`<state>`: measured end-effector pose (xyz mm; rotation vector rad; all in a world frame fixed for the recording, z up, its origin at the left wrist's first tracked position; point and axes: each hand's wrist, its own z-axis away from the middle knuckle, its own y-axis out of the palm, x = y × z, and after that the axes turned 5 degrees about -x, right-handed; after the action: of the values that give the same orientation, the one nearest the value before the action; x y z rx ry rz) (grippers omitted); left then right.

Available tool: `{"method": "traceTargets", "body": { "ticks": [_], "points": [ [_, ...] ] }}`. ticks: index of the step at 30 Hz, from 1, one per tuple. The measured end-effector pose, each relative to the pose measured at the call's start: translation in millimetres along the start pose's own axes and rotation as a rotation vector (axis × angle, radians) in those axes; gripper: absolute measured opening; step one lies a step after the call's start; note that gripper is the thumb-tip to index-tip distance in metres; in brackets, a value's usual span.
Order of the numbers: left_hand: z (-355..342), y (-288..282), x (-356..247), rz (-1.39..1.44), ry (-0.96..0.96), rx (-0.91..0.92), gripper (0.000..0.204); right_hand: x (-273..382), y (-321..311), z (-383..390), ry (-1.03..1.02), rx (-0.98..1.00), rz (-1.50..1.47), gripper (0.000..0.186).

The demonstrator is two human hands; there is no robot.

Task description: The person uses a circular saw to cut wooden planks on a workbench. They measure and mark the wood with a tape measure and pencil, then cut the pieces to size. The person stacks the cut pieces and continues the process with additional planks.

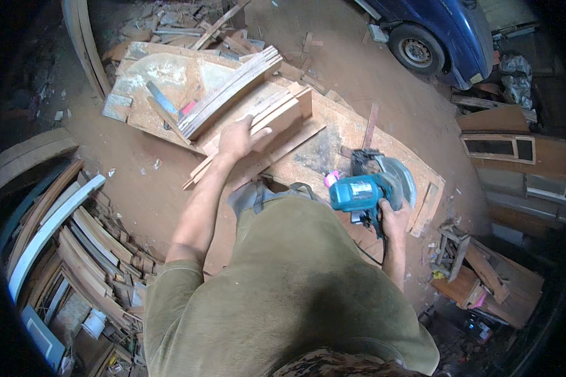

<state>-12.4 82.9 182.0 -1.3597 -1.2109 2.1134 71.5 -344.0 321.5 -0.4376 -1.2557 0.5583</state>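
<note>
My left hand [236, 139] lies on a group of planks [277, 118] on the workbench, its fingers stretched along the upper edges and its thumb spread away. Behind it, a second bundle of long boards [233, 94] rests at a slant. My right hand [394, 220] is closed round the rear handle of a teal circular saw [361, 191]. The saw sits at the right part of the bench, its grey blade guard [401, 179] on the far side. Beside the motor shows a small pink object [331, 178], its kind unclear.
The low sawdust-covered workbench [333, 129] spans the middle, with a narrow wood strip [372, 125] beyond the saw. Curved-looking stacked timber [88, 251] fills the left. A blue car [449, 38] stands at the far right; wooden offcuts [478, 270] lie at the right. The saw's cord [368, 254] trails near me.
</note>
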Motion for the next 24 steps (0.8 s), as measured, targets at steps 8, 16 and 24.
{"method": "traceTargets", "body": {
  "ticks": [8,16,24],
  "points": [
    [-38.5,37.0,15.6,0.262,-0.064,0.291,0.086,-52.4,-59.4,-15.1,0.010,-0.071,-0.026,0.021],
    [-27.9,146.3,17.1,-0.149,0.015,0.015,0.080,-85.3,-102.9,-12.2,0.071,-0.075,-0.084,0.016],
    [80.1,209.6,-57.1,-0.433,0.009,0.205,0.087,-78.6,-103.2,-6.2,0.040,-0.016,0.120,0.029]
  ]
}}
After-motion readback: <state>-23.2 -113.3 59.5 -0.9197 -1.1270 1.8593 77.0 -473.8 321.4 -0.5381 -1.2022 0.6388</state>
